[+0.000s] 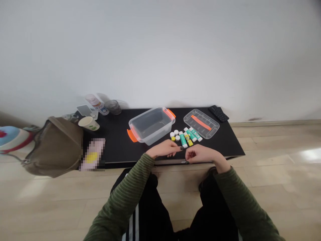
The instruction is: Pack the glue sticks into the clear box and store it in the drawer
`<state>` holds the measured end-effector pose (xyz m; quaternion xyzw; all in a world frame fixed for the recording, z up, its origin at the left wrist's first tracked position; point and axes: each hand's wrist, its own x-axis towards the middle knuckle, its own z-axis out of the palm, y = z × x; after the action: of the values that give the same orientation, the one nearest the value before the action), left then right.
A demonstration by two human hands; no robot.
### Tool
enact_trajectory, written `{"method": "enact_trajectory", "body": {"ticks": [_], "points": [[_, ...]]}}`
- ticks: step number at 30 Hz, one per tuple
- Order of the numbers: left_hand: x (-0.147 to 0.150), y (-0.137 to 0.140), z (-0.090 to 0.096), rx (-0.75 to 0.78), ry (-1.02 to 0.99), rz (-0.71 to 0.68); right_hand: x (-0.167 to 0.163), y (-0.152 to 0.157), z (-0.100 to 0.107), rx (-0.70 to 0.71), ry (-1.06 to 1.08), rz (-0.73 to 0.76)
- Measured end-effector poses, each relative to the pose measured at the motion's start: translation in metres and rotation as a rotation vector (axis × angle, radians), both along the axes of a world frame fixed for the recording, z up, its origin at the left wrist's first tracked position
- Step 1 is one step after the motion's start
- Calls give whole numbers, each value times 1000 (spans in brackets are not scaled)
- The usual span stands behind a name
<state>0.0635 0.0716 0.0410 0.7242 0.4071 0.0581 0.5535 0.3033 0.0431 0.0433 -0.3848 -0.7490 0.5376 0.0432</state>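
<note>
Near the front edge of the black table, my left hand (165,149) points right with its index finger stretched out and the other fingers loosely bent; nothing shows in it. Opposite it, my right hand (202,154) has its fingertips pinched, with a tiny pale sliver (184,162) at their tips, too small to name. Just beyond both hands lie several green-and-white glue sticks (183,139), a yellow tube (188,139), several small white round caps (176,132) and one yellow round cap (173,138).
A clear plastic box (150,137) with orange handles stands behind my left hand, uncovered. Its clear lid (213,129) lies at the right beside a black keypad-like object (218,113). Leftward are a paper cup (89,124), a glass (114,107), a spray can (96,103) and a brown bag (57,147).
</note>
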Motion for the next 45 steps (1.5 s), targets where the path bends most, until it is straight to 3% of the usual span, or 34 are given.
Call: {"method": "enact_trajectory", "body": {"ticks": [3, 5, 7, 10, 13, 16, 20, 24, 26, 29, 35, 45], "points": [[-6, -8, 10, -288, -261, -243, 4, -8, 9, -173, 224, 136], [-5, -8, 12, -408, -479, -238, 3, -8, 11, -212, 394, 170], [-2, -3, 11, -477, -640, -125, -1, -4, 8, -196, 584, 72], [6, 12, 3, -510, -671, 85, -8, 9, -3, -250, 729, -191], [13, 26, -10, -527, -584, 234, -14, 25, -16, -374, 643, -363], [16, 32, -21, -520, -482, 333, -15, 34, -22, -403, 530, -480], [13, 32, -29, -347, -340, 388, -8, 35, -21, -277, 303, -598], [11, 28, -33, 138, 25, 498, -3, 33, -24, 154, -292, -733], [12, 25, -37, 380, 245, 496, -4, 32, -30, 333, -547, -700], [14, 21, -45, 580, 434, 400, -10, 32, -40, 416, -708, -602], [19, 17, -57, 540, 615, 258, -21, 35, -48, 396, -839, -505], [18, 19, -61, 499, 652, 257, -28, 35, -52, 355, -897, -491]]}}
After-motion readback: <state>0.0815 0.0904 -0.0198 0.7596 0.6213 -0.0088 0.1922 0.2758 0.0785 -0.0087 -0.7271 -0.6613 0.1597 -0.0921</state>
